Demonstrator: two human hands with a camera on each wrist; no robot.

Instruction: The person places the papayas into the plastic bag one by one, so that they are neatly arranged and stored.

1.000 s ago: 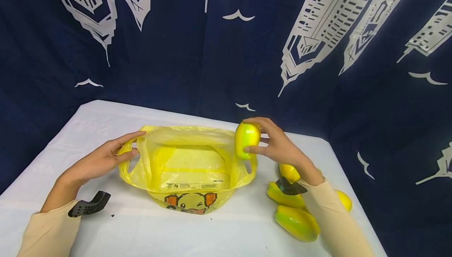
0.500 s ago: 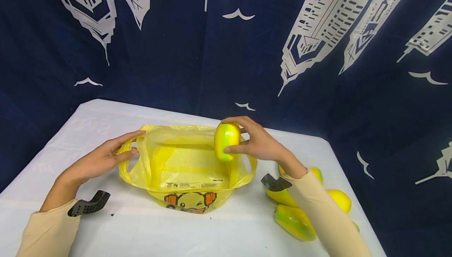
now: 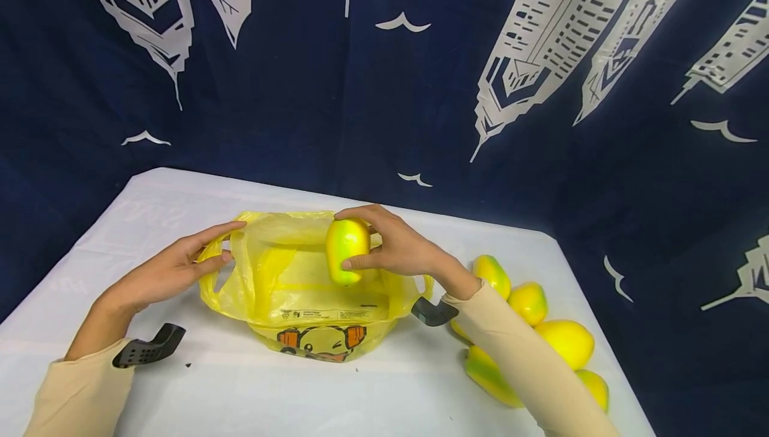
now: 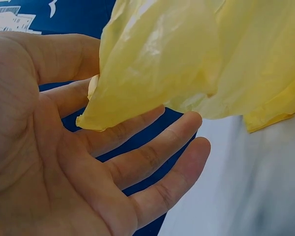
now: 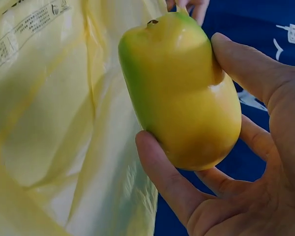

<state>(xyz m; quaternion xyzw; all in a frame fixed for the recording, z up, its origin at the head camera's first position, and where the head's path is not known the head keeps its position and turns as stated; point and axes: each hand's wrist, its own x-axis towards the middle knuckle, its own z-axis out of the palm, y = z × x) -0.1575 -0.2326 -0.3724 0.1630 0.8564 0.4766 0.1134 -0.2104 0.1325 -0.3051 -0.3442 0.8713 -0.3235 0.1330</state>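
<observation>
A yellow plastic bag [image 3: 324, 340] with a cartoon face stands on the table, its mouth spread wide. My left hand [image 3: 171, 273] is at its left handle, thumb and index finger apart against the plastic. In the left wrist view, the other fingers of the left hand [image 4: 98, 162] spread out loosely, and the bag [image 4: 157, 59] hides the thumb and index tips. Over the mouth, my right hand [image 3: 402, 243] grips a yellow-green mango [image 3: 347, 250] upright. The right wrist view shows fingers and thumb around this mango [image 5: 182, 93], beside the bag's wall [image 5: 49, 137].
Several more mangoes lie on the right of the white table [image 3: 408, 390], among them a yellow mango [image 3: 567, 343] and a greener mango [image 3: 489, 373] partly under my right sleeve [image 3: 529, 363]. A dark blue curtain [image 3: 360, 117] hangs behind.
My right hand has carried the mango leftward from the bag's right handle to over the mouth. More of the loose mangoes now show. The left hand has stayed at the left handle.
</observation>
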